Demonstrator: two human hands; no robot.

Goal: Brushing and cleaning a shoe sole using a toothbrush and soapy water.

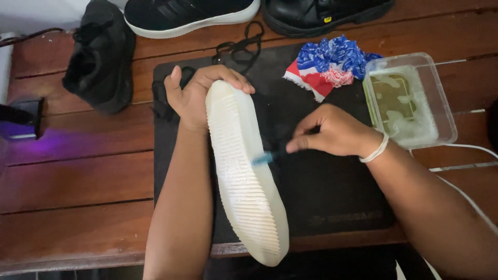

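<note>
My left hand (194, 93) grips the far end of a shoe turned sole-up; its white ribbed sole (244, 176) runs toward me over a black mat (321, 192). My right hand (332, 132) pinches a small brush (264, 158) whose blue bristles touch the sole's right edge near the middle. A white band circles my right wrist.
A clear plastic tub of soapy water (407, 98) stands right of the mat. A red, white and blue cloth (329, 65) lies beside it. Black laces (238, 46), a black sock-like shoe (101, 57), a black sneaker (187, 15) and a black leather shoe (321, 13) sit on the wooden table.
</note>
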